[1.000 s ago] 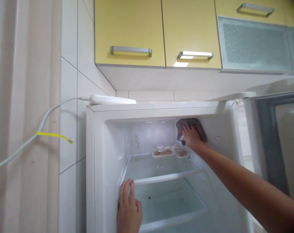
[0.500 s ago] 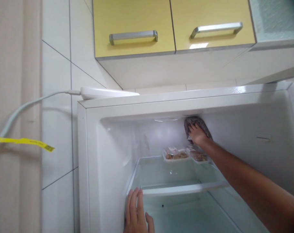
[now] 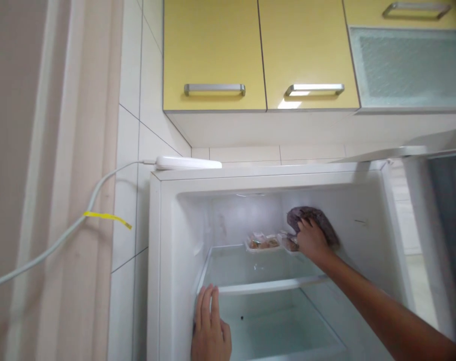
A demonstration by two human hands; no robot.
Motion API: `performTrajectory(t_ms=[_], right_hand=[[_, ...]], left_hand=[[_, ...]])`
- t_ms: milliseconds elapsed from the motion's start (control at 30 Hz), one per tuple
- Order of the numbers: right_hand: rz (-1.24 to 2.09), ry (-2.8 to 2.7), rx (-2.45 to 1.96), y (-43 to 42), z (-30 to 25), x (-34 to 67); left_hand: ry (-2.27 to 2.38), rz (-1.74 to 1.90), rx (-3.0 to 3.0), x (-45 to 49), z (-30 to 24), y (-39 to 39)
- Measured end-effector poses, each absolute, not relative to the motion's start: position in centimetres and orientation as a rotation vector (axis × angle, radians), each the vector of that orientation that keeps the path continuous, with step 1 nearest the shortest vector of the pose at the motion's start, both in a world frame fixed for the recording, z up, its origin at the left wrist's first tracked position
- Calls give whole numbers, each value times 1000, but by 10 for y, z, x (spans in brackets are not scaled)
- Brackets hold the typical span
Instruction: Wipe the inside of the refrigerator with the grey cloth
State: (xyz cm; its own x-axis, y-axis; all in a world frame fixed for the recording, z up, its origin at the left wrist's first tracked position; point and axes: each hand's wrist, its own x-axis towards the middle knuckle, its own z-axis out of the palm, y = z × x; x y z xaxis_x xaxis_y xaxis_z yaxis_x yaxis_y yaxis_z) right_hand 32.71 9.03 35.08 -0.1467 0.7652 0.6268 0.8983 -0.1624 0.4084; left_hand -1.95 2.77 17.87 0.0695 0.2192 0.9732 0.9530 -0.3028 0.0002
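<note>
My right hand [image 3: 313, 240] reaches deep into the open fridge [image 3: 168, 281], its fingers pressed on a dark greyish-brown cloth [image 3: 325, 225]. The cloth lies against the right inner wall near the back corner. Just left of it, two clear packs of food sit at the back of the glass shelf [image 3: 228, 268]: one food pack [image 3: 263, 242] is in full view, and the other food pack [image 3: 289, 242] is partly covered by my hand. At the left front corner of that shelf, my left hand [image 3: 212, 326] rests with fingers stretched upward and holds nothing.
Yellow wall cabinets [image 3: 213, 50] with metal handles hang above the fridge. A white device [image 3: 186, 163] lies on the fridge top, its cable [image 3: 96, 193] running left with a yellow tag [image 3: 107, 216]. The fridge door [image 3: 434, 225] stands open at the right. Below is a lower shelf.
The cloth under my right hand has come from the back corner forward along the right wall. My left hand keeps its place at the shelf corner. The view has tilted up and shows more cabinets.
</note>
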Motion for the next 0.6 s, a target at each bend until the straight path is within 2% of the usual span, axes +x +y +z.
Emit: performTrajectory(t_ms=[233, 433, 600], right_hand=[[-1254, -1703, -1838, 48, 334, 333], [-1437, -1666, -1742, 89, 347, 336], [-1433, -1622, -1730, 138, 366, 334]], left_hand=[[-1141, -1291, -1618, -24, 175, 34], [-1135, -1225, -1625, -29, 168, 41], [-1174, -1297, -1599, -22, 166, 43]])
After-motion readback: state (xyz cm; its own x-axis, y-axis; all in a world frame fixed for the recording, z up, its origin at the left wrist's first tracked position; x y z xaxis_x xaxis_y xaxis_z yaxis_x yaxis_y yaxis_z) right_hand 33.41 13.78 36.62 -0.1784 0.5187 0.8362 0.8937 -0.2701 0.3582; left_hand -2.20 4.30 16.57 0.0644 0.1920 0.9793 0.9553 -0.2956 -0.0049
